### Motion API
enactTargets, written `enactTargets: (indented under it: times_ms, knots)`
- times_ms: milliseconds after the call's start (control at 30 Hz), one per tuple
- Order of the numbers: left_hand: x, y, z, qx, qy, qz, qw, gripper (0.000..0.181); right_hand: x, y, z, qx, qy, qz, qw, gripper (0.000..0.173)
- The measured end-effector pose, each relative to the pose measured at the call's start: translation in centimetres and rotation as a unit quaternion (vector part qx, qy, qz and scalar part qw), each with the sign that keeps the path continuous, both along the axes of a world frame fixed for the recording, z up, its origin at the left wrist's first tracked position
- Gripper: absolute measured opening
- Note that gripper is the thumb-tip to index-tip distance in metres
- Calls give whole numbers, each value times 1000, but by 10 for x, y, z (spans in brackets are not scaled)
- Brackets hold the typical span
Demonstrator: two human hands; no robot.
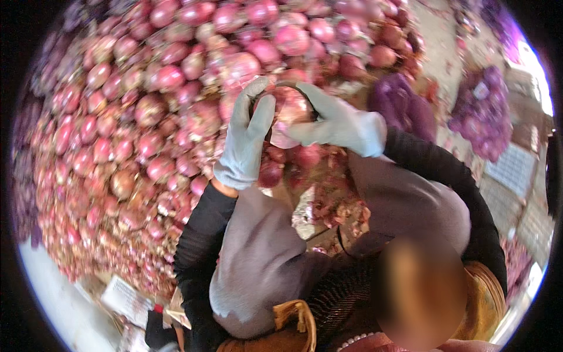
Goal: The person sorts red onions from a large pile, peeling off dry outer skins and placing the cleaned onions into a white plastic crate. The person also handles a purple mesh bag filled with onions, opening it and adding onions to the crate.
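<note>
My left hand (250, 132), in a pale grey work glove, curls its fingers around the left side of a round red onion (292, 105). My right hand (338, 121), gloved alike, clasps the opposite side. A dark curved edge (313, 108) shows around the onion between the gloves; what it is cannot be made out. Motion blurs the right glove somewhat. Directly beyond and left of both hands spreads a big heap of red onions (169, 77). Several more onions (270, 169) lie below the gloves, between my knees.
Loose onion skins (336, 209) litter the ground between my legs. A purple mesh sack (402, 105) lies right of my right hand. Farther right stands a filled mesh sack (481, 112), near a pale plastic crate (512, 169). Another white crate (127, 299) sits at lower left.
</note>
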State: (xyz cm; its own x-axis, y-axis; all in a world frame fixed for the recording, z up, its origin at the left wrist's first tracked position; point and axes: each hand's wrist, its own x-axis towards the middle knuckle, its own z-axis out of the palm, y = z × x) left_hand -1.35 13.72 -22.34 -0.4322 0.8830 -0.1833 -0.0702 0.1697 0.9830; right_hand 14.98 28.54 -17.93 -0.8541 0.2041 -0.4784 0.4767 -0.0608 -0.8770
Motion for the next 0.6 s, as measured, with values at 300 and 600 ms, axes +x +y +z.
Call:
enactTargets:
  times_ms: [300, 600]
  knots:
    - [76, -14, -37, -31, -438, 8, 899, 53, 56, 4, -38, 18, 59, -80, 995, 70]
    - [82, -13, -79, 19, -509, 48, 859, 35, 65, 10, -36, 154, 76, -89, 981, 54]
